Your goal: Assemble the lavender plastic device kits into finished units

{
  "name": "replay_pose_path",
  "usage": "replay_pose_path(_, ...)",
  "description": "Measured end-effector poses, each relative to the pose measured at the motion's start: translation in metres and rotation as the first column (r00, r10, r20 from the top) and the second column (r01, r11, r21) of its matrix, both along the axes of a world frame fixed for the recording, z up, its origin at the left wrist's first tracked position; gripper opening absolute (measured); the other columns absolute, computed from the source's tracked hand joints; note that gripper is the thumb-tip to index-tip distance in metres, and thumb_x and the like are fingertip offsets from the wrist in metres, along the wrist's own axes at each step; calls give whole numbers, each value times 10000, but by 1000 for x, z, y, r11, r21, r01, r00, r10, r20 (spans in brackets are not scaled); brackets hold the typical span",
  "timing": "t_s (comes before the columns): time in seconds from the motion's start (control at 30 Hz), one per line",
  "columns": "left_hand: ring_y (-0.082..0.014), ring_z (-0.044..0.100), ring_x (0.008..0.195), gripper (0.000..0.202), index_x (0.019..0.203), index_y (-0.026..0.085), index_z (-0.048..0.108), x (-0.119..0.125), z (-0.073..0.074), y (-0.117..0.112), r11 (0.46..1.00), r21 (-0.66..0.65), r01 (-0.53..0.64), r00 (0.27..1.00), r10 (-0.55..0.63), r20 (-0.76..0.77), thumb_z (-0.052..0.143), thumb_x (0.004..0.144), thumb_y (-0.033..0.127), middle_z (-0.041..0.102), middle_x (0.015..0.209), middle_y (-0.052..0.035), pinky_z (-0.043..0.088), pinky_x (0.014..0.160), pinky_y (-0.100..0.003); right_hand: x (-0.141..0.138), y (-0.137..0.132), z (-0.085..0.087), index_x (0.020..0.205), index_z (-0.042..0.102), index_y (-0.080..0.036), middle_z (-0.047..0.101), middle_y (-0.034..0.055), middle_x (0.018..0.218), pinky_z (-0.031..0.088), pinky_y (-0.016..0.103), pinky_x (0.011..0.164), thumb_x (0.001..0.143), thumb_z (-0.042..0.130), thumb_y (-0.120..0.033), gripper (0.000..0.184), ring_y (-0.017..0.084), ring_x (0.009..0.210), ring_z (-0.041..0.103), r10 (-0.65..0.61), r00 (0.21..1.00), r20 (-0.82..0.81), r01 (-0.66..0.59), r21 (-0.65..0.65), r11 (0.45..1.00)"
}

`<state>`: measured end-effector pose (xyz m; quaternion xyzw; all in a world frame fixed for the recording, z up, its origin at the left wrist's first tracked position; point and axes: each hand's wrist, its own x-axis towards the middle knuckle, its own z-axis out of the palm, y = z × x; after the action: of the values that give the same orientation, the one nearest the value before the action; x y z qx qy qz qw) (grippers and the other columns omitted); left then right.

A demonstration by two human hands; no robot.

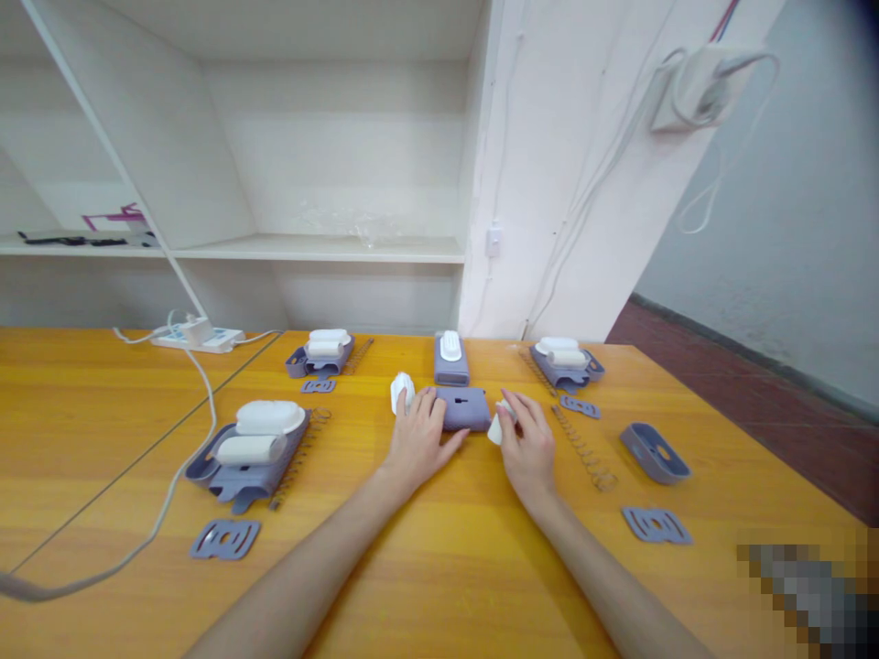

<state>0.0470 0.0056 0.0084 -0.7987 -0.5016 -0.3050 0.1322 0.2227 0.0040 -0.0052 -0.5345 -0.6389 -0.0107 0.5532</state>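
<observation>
In the middle of the table lies a grey-purple plastic housing (467, 409) with a small dark slot in its upper face. My left hand (420, 435) grips its left end, fingers on top and thumb along the near edge. Just beyond those fingers is a white ribbed oval part (402, 392). At the housing's right end my right hand (528, 448) pinches a white piece (498, 428), partly covered by the fingers. Right of that hand lie a coil spring (583, 448), a grey-purple end cap (655, 453) and a flat slotted plate (657, 525).
A housing with a white oval part (450, 347) stands behind. Similar part sets sit at front left (257, 458), back left (324, 355) and back right (564, 363). A white cable (206, 384) runs from a power strip (199, 336). Shelves (322, 247) rise behind the table.
</observation>
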Motion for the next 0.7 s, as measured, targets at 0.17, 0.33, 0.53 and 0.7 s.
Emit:
replay_pose_path(0.17, -276, 493, 993, 482, 1099, 188, 518, 1, 5, -3, 998, -25, -52, 999, 52, 2, 504, 775, 545, 549, 992, -108, 258, 997, -534, -3, -2, 1, 1252, 491, -202, 508, 106, 1160, 405, 392, 921, 882, 415, -278, 385, 218, 1077, 500, 20, 1000, -5, -20, -51, 998)
replay_pose_path(0.33, -307, 445, 1099, 589, 1167, 190, 505, -1, 1, -2, 997, -24, -72, 997, 72, 11, 523, 738, 594, 509, 1117, -138, 223, 1016, -547, -4, -3, 3, 1301, 427, -209, 471, 102, 1178, 392, 413, 940, 877, 405, -272, 429, 224, 1105, 472, 43, 999, 1, -43, -75, 996)
replay_pose_path(0.53, -296, 455, 1113, 578, 1212, 197, 458, -3, -5, 4, 995, -45, -87, 996, 88, 27, 499, 774, 572, 525, 1148, -124, 111, 1041, -592, -3, 5, -10, 1274, 428, -150, 523, 131, 1116, 482, 364, 829, 866, 447, -307, 438, 219, 1022, 523, 79, 988, -130, -98, -146, 984)
replay_pose_path(0.7, -274, 470, 1079, 578, 1167, 215, 460, -7, -6, 9, 995, -97, -29, 990, 41, 131, 591, 718, 555, 540, 1102, -85, 178, 1043, -536, -4, 9, -14, 1227, 464, -152, 542, 131, 1127, 505, 357, 804, 856, 481, -329, 412, 213, 997, 545, 133, 972, -191, -158, -123, 980)
